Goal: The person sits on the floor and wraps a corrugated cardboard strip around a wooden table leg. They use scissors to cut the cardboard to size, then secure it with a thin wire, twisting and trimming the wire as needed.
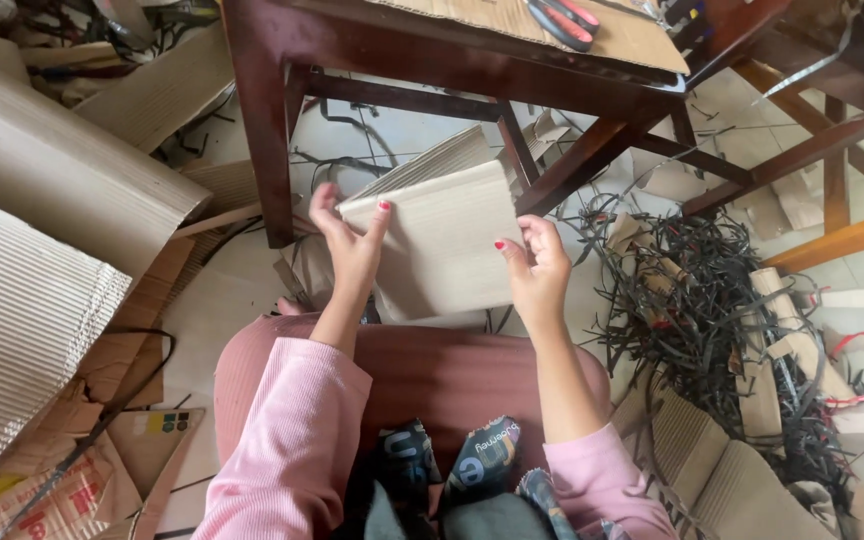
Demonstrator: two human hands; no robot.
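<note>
Pink ribbed sleeves (287, 440) frame the view at the bottom edge. Beyond them stands a dark brown wooden table (402, 60), with a tangle of black plastic strapping (712, 290) on the floor. Both hands hold a beige rectangular corrugated cardboard piece (442, 245) above the lap: left hand (347, 245) grasping its left edge, right hand (537, 270) its right edge.

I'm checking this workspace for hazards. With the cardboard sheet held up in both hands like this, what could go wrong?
The cardboard sheet is pinched only at its side edges by the left hand and right hand, so it might bend or slip. The black strap tangle on the floor could snag a foot. The pliers near the table edge could fall.
</note>
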